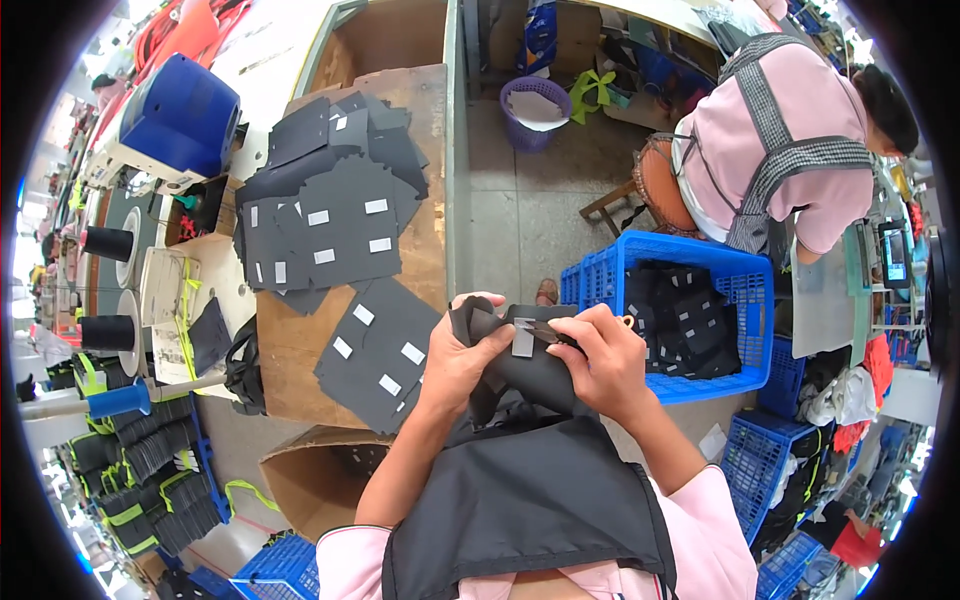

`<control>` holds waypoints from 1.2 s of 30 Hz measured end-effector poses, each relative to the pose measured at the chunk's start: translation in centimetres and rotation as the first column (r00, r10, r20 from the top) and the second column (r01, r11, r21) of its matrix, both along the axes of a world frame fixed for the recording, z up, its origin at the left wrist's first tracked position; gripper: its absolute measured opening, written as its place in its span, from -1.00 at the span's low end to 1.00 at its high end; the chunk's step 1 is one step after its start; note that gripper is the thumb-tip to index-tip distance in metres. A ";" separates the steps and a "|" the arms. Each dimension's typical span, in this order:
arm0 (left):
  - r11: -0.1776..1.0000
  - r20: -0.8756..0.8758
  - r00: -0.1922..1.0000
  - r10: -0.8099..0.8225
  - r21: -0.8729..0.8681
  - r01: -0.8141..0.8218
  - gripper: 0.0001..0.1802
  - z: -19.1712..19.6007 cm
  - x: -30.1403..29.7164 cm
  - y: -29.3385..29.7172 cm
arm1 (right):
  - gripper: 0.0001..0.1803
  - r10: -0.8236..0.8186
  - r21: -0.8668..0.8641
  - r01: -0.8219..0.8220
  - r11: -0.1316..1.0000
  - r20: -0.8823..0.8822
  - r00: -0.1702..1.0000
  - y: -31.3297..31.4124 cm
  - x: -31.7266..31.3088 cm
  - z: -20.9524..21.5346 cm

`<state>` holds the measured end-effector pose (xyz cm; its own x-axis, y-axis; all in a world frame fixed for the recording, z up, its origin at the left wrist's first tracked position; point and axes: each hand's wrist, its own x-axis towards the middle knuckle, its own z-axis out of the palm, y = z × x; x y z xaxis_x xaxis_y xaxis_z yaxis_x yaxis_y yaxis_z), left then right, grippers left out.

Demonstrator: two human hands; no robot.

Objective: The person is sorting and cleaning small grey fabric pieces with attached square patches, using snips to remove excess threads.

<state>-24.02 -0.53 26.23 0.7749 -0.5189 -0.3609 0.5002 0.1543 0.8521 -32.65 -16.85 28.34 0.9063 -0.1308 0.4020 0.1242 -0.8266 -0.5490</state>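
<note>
Black fabric piece (pixel 520 365) sits pinched between both hands above the lap — left hand (pixel 462 355) bunching it, right hand (pixel 603 360) pressing a small tool near its white label, seemingly steadying it. Similar pieces (pixel 330 215) lie stacked on the bench (pixel 425 150); more fill a blue crate (pixel 745 285).

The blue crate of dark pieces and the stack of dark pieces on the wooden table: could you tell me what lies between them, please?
In the head view, bare grey floor and, nearer, both hands, left and right, gripping dark fabric.

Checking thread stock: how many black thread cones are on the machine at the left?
2: one black thread cone above, another below it, both at the left edge. More may be hidden beyond the rim.
</note>
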 end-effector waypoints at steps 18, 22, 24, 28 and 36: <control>0.997 -0.040 0.998 0.040 0.063 -0.037 -0.61 -0.3 0.8 1.0 | -0.74 0.065 -0.034 -0.066 0.997 -0.018 0.998 0.7 1.4 -0.9; 0.993 -0.083 0.990 0.111 0.058 -0.106 -0.59 -0.2 1.3 2.5 | -0.77 0.112 0.042 -0.112 0.993 -0.009 0.994 1.8 2.7 -0.9; 0.982 -0.146 0.977 0.155 0.129 -0.137 -0.54 -0.4 1.9 4.0 | -0.78 0.119 0.145 -0.109 0.983 -0.063 0.991 2.3 4.1 -1.8; 0.818 0.131 0.911 0.390 0.404 -0.408 -0.17 -4.2 2.5 10.7 | -0.80 0.131 0.713 0.062 0.698 -0.213 0.968 2.8 8.7 -7.9; 0.034 0.564 0.784 -0.258 0.817 -0.576 -0.12 -12.2 0.1 14.2 | -0.57 -0.040 0.482 0.382 0.788 -0.580 0.814 9.9 21.8 -18.8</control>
<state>-23.95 13.67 14.07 0.9898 0.1305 0.0576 0.1070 -0.9465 0.3045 -10.82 -6.91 9.57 0.8634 -0.3862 -0.3248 -0.4555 -0.3194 -0.8310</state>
